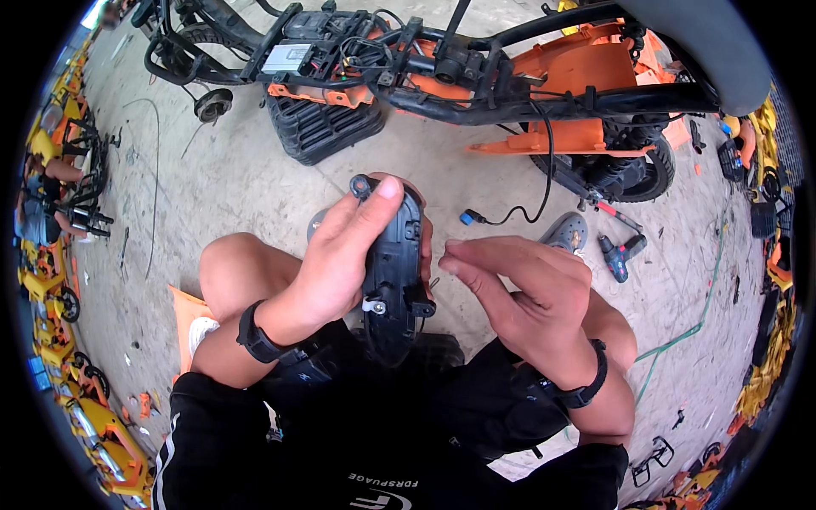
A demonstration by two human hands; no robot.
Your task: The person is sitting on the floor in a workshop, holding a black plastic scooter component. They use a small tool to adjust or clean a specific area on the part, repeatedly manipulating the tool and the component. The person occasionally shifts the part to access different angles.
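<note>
My left hand [336, 255] is wrapped round a long black plastic housing [393, 263], its thumb lying along the upper end. The housing stands lengthwise above my lap, showing ribs, clips and screw tabs. A small silvery metal piece [374, 306] sits on its lower left side. Just right of the housing, apart from it, my right hand [535, 285] is closed in a pinch, thumb against forefinger. Whatever lies between those fingertips, if anything, is too small to name.
Ahead stands a stripped scooter frame [544, 109] with orange panels. A black cable with a blue connector [467, 218] hangs from it. A cordless drill [620, 255] lies right, beside a red-handled tool [619, 214]. A black crate [327, 127] supports the frame. Another person [51, 161] is far left.
</note>
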